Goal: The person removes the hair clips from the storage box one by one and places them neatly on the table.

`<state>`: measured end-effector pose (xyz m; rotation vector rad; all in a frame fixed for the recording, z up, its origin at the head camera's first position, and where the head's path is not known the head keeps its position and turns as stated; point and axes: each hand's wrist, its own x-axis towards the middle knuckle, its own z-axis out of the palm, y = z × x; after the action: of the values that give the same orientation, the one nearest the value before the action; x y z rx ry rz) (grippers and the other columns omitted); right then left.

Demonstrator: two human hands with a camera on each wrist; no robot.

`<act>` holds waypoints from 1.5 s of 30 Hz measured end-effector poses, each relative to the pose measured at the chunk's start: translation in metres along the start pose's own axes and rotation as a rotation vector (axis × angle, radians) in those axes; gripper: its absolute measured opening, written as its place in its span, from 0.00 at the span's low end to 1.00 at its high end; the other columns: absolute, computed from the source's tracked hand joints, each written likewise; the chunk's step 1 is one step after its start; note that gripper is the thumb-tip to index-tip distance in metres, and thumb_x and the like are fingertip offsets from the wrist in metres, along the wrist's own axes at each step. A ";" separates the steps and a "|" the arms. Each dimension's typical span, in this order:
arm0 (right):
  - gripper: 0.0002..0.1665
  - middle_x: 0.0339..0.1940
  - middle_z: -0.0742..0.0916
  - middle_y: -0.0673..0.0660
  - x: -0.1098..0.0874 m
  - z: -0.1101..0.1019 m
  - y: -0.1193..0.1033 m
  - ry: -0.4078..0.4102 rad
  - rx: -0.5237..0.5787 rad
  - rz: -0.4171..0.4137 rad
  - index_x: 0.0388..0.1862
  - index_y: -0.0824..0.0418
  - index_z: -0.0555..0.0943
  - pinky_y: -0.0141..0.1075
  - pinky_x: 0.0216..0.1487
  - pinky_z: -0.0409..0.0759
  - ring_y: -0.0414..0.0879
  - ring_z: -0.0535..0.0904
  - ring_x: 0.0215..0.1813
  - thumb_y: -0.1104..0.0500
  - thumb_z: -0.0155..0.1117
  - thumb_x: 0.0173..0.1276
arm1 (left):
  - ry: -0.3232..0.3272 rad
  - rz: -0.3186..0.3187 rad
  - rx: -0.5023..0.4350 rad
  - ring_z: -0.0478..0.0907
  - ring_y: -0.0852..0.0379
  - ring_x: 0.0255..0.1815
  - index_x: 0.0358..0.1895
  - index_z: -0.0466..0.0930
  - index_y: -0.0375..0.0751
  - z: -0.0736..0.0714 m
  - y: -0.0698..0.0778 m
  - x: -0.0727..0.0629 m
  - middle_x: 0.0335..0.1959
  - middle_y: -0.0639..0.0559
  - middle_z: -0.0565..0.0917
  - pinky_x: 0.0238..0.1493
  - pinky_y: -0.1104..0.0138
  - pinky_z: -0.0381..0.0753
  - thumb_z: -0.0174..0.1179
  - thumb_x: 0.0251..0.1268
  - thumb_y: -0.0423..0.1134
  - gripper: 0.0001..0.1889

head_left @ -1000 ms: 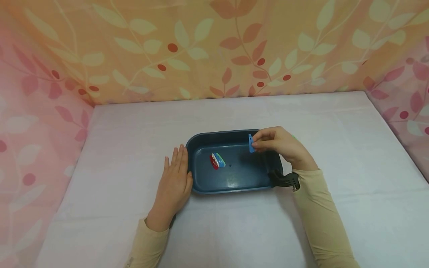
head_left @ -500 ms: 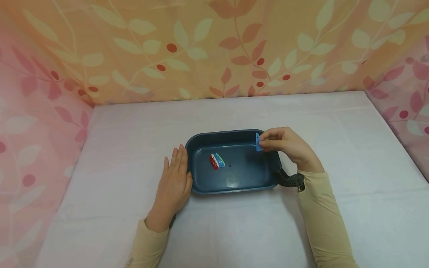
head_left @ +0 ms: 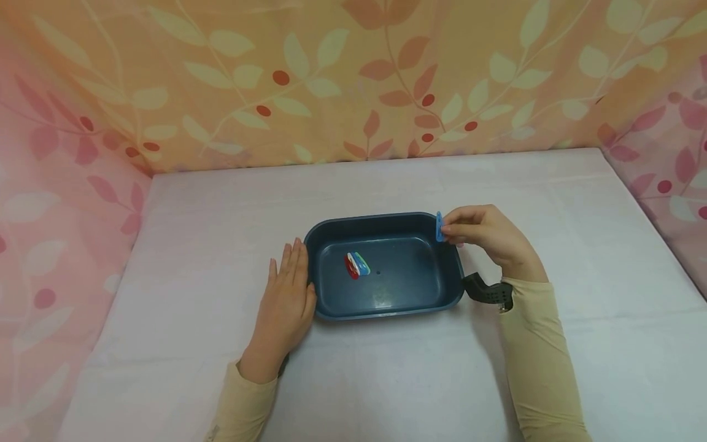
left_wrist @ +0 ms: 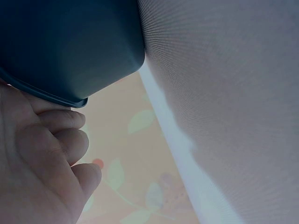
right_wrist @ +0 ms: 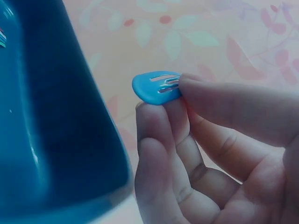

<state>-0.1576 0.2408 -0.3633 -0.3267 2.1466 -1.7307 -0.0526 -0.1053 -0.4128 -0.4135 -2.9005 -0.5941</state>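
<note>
A blue snap hair clip (right_wrist: 152,88) is pinched between the thumb and fingers of my right hand (head_left: 488,236), above the right end of a dark blue plastic tray (head_left: 409,301). In the right wrist view the clip's slotted metal side shows, and the fingertips hide its other end. My left hand (head_left: 284,310) lies with straight fingers along the tray's left rim, touching it. The left wrist view shows those fingers (left_wrist: 72,142) against the tray's outer wall. Several hair clips (head_left: 357,265) in red, white, blue and green lie together on the tray floor, left of its middle.
The tray stands on a table covered with a white cloth (head_left: 386,380). A leaf-patterned curtain (head_left: 353,80) hangs behind the table, with pink cloth (head_left: 61,245) at the sides. A black strap (head_left: 486,291) hangs from the right wrist beside the tray's right end.
My right hand has moved right with the blue hair clip, from over the tray's inside to its right rim. My left hand and the clips in the tray stay put.
</note>
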 end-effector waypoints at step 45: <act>0.12 0.29 0.86 0.52 -0.020 -0.060 0.028 0.266 0.379 0.077 0.29 0.62 0.86 0.29 0.39 0.80 0.40 0.83 0.32 0.73 0.59 0.63 | 0.020 0.021 -0.013 0.46 0.41 0.74 0.71 0.50 0.25 0.002 -0.002 0.000 0.74 0.37 0.51 0.69 0.45 0.44 0.45 0.66 0.36 0.32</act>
<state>-0.1635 0.3082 -0.3771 0.0915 1.9052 -2.1813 -0.0539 -0.1067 -0.4151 -0.4366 -2.8713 -0.6109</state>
